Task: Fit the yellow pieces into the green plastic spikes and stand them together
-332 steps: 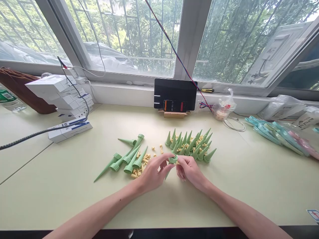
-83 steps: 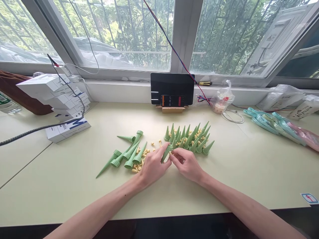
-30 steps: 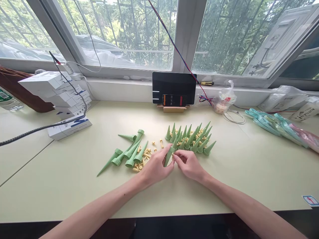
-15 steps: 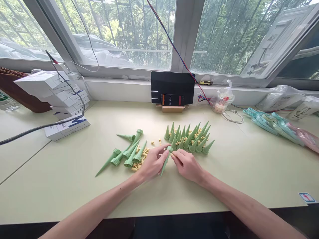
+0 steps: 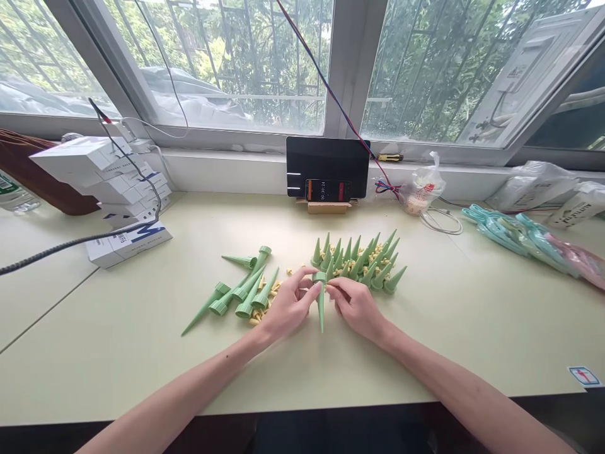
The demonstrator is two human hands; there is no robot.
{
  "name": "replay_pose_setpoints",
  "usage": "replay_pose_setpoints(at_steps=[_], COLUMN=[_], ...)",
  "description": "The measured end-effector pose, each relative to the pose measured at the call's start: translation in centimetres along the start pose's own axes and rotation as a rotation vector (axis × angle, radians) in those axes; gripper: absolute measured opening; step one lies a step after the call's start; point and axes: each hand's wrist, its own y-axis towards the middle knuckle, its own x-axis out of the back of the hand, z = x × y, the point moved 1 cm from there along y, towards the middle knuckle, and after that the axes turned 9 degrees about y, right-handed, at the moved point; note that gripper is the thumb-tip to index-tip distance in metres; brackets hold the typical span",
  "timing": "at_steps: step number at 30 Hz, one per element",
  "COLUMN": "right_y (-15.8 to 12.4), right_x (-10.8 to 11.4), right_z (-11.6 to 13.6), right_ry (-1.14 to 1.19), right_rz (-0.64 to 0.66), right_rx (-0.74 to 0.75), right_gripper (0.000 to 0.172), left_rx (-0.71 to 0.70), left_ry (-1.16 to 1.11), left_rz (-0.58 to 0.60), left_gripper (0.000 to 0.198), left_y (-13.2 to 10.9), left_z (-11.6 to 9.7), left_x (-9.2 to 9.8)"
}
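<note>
My left hand (image 5: 287, 306) pinches the wide top of a long green plastic spike (image 5: 321, 302), which points straight down toward me. My right hand (image 5: 355, 304) is closed at the same top end, fingertips pinched on a small part I cannot make out. Left of my hands lies a pile of long green spikes (image 5: 241, 290) with small yellow pegs (image 5: 265, 309) scattered beside it. Behind my hands stands a cluster of upright green cones (image 5: 359, 261) with yellow pegs among them.
A black tablet (image 5: 328, 165) with a phone (image 5: 328, 189) leaning on it stands at the window sill. White boxes (image 5: 104, 183) and a black cable (image 5: 57, 247) are at the left. A plastic bag (image 5: 425, 186) and teal packaged items (image 5: 534, 249) lie at the right.
The spike between my hands has swung from slanting up-right to hanging tip-down, wide end up at my fingertips. Both hands have stayed in the same spot on the table.
</note>
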Motion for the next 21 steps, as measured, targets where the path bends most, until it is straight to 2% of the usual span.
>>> replay_pose_setpoints(at_steps=[8,14,21], right_y=[0.00,-0.06,0.00], right_x=[0.13,0.16,0.20], right_z=[-0.24,0.26,0.51], right_ry=[0.157,0.238,0.194], right_rz=[0.045,0.035,0.029], right_rx=[-0.141,-0.177,-0.176], right_gripper=[0.029,0.033,0.037], left_rx=[0.051,0.088,0.088], left_ry=[-0.150,-0.260,-0.269], left_rz=[0.011,0.020,0.019], left_gripper=[0.030,0.029,0.028], left_y=[-0.07,-0.01,0.04], left_z=[-0.36,-0.52,-0.54], left_x=[0.07,-0.02,-0.07])
